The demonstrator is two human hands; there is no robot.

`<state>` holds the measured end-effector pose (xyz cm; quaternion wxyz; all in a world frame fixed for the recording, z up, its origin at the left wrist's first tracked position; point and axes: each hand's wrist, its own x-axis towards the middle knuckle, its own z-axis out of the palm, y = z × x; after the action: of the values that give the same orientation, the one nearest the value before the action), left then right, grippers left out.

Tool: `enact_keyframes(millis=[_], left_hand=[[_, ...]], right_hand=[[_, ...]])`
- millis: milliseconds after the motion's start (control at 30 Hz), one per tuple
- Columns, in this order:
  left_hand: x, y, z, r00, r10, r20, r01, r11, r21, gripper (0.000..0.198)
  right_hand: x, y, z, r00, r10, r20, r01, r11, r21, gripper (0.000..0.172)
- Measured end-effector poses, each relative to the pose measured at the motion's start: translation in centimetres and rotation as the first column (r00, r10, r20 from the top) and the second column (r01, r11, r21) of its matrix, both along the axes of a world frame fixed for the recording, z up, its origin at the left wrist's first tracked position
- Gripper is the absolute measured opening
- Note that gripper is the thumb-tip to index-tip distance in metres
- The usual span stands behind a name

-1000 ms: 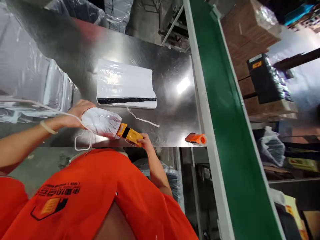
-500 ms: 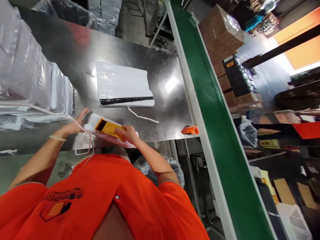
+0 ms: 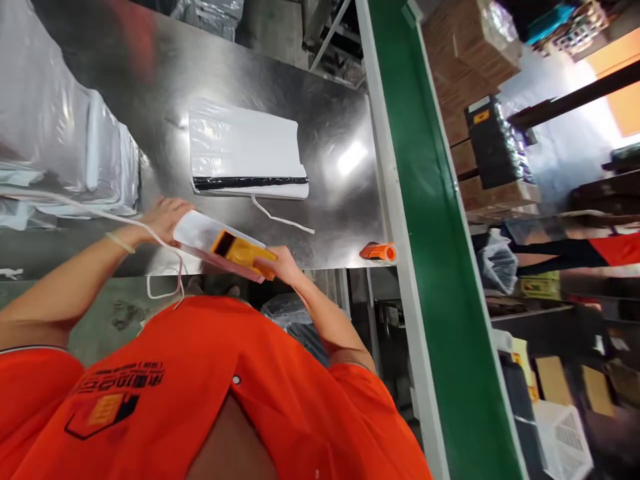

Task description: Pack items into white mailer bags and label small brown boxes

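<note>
The left hand (image 3: 164, 220) has a narrow grip on the end of a soft, glossy white plastic parcel (image 3: 197, 233), while the right hand (image 3: 283, 265) closes around a chunky yellow handheld scanner (image 3: 240, 253) lying against it, both over the front edge of the smooth stainless steel tabletop (image 3: 325, 200).

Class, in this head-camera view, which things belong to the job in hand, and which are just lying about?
In use: white plastic packet in the left hand; yellow-and-orange handheld device in the right hand.

Lying about: flat white plastic mailer with black strip; small orange cylinder at the edge of the steel table; brown cardboard boxes.
</note>
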<state>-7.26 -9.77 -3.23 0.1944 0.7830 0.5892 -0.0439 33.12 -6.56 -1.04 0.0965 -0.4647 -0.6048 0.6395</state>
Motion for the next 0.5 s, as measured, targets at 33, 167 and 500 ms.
enact_keyframes(millis=[33,167,500], left_hand=[[-0.1,0.1,0.1,1.0,-0.003,-0.011,0.003,1.0,-0.005,0.1],[-0.5,1.0,0.1,0.998,0.019,-0.052,-0.022,0.999,-0.05,0.098],[11.4,0.7,4.1,0.937,0.016,-0.35,-0.05,0.995,-0.09,0.15]], right_hand=[[3.4,-0.6,-0.5,1.0,-0.026,0.009,0.026,1.0,0.011,0.066],[15.0,-3.1,-3.8,0.971,-0.203,0.123,0.2,0.979,0.038,0.078],[10.2,-2.0,-14.8,0.951,-0.3,-0.069,0.277,0.932,-0.233,0.055]])
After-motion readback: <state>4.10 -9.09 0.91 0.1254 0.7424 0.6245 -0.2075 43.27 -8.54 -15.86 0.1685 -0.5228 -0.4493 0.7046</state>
